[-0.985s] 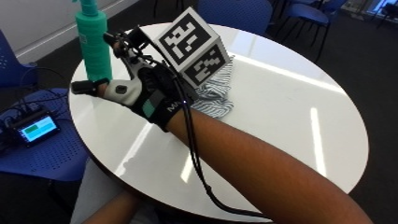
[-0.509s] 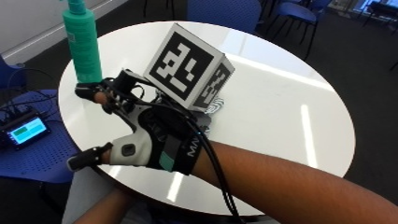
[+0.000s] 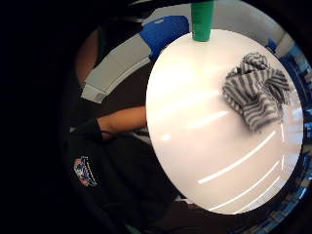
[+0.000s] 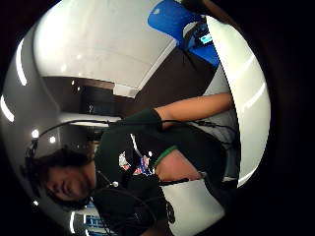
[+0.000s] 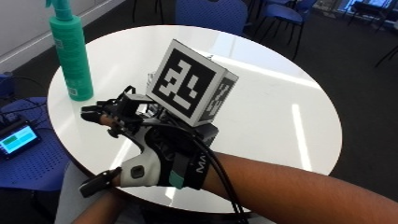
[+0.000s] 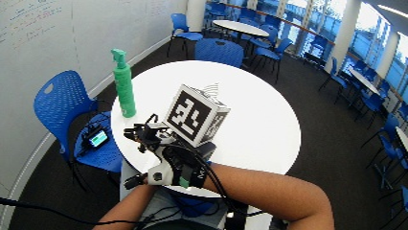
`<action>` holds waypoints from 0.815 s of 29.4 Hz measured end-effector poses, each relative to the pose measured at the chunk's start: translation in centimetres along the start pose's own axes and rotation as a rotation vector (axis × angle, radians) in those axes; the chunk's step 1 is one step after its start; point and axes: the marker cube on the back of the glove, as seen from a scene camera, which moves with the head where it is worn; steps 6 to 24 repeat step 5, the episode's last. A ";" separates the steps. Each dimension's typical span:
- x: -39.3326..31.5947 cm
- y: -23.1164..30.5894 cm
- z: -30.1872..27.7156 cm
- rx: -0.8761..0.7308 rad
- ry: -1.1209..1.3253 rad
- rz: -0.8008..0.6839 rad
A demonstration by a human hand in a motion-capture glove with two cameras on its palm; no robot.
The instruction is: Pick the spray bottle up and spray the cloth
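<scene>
A tall green spray bottle (image 5: 69, 56) stands upright at the left edge of the round white table (image 5: 273, 107); its base also shows in the little finger side palm view (image 3: 202, 19). The grey striped cloth (image 3: 256, 92) lies crumpled on the table beyond the hand; in the wide outside view only its edge (image 6: 213, 89) shows behind the hand. My gloved right hand (image 5: 155, 149) hovers over the near left part of the table, a hand's width short of the bottle. Its fingers (image 5: 103, 114) are spread and relaxed, holding nothing.
Blue chairs (image 6: 61, 103) stand around the table, one at the left carrying a small lit screen (image 5: 15, 140). The person's bare left forearm (image 5: 99, 214) is at the near table edge. More tables and chairs (image 6: 239, 26) fill the room behind.
My hand has drawn back from beside the bottle toward the near edge of the table. The bottle stays upright where it was. The outside camera has shifted.
</scene>
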 end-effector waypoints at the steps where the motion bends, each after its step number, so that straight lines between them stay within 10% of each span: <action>1: 0.0 0.1 0.1 0.000 0.009 -0.003; 24: 0.2 0.2 0.3 0.003 0.051 -0.017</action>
